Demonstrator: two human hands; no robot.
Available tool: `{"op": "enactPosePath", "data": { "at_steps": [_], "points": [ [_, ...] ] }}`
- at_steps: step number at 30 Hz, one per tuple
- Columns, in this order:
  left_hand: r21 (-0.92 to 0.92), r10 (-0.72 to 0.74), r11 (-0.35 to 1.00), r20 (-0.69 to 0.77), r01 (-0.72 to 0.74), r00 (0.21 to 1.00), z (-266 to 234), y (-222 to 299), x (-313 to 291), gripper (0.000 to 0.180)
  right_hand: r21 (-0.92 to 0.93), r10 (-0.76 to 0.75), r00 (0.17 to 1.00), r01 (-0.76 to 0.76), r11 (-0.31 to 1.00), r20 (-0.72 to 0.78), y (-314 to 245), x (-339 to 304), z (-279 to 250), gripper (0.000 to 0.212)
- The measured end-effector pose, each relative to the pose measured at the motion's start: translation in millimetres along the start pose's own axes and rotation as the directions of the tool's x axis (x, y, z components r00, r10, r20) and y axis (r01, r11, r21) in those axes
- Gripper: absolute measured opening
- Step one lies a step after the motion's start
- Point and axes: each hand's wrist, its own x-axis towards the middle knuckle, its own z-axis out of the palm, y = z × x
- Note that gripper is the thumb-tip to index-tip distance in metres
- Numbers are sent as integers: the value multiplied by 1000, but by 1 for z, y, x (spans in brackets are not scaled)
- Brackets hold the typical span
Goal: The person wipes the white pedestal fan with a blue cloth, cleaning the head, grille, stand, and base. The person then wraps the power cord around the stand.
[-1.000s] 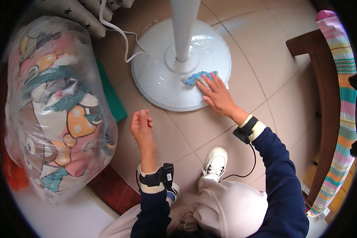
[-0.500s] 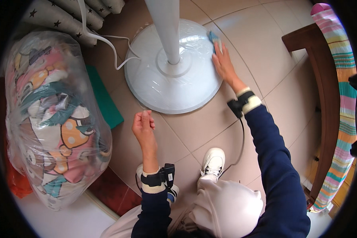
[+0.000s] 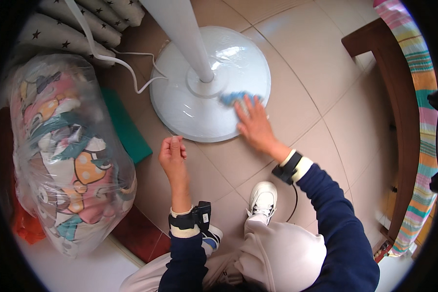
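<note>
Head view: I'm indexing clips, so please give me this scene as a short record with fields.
Right-hand grip: fingers spread over a blue cloth
Cloth rests on: round pale base
Rising from base: pale pole
Left-hand grip: loosely curled, nothing visible in it
Left side: filled clear plastic bag, flat green piece beside it
Right side: dark wooden frame, striped fabric along it
Floor: beige tiles

Bright | glare on round base [image 3: 180,116] (mostly far side) | cloth [image 3: 232,98] blurred | edges bowed, corners black

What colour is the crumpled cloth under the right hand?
The crumpled cloth looks mostly blue, partly hidden by the right hand; the head view shows it best.
</note>
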Motion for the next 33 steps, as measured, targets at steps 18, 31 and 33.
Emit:
{"op": "enactPosePath", "data": {
  "at_steps": [18,31,33],
  "points": [
    [-66,-53,997,-46,50,998,7,-5,16,20,-107,203,961,-225,969,-187,81,176,-11,50],
    [-98,-32,994,102,42,994,46,-3,31,21,15,-257,949,259,966,185,68,251,-8,45],
    [-98,-44,994,86,53,995,43,-4,31,21,101,-49,983,31,994,178,72,277,-4,46]
  ]
}}
